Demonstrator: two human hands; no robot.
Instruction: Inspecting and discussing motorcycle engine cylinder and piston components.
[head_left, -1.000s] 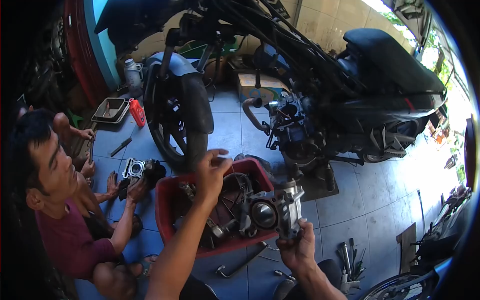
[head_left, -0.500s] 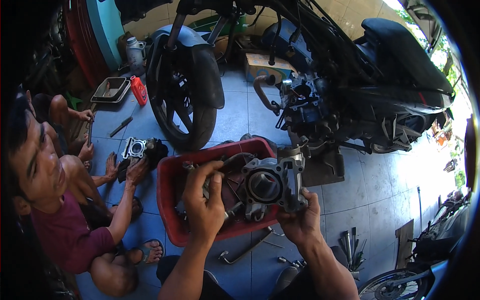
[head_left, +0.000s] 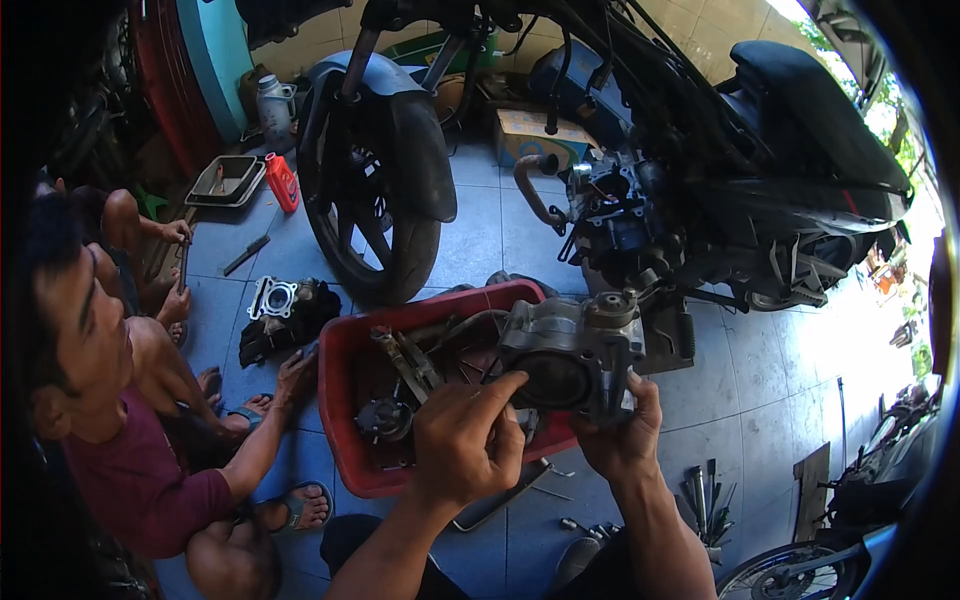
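Cylinder block [head_left: 578, 338] sits in and above the right grip [head_left: 622, 430].

You hold one engine cylinder [head_left: 583, 352]; before you, counted: one red tub [head_left: 336, 420], one red bottle [head_left: 282, 184], one jug [head_left: 273, 114], one cardboard box [head_left: 540, 127].

Our bare forearms [head_left: 395, 545] reach forward; our left hand [head_left: 468, 440] points its index finger [head_left: 497, 394] rightward, other fingers folded, while our right hand [head_left: 622, 435] grips, thumb [head_left: 645, 397] upward.

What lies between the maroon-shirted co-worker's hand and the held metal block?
Head view: the red bin, parts inside, partly hidden by the metal block.
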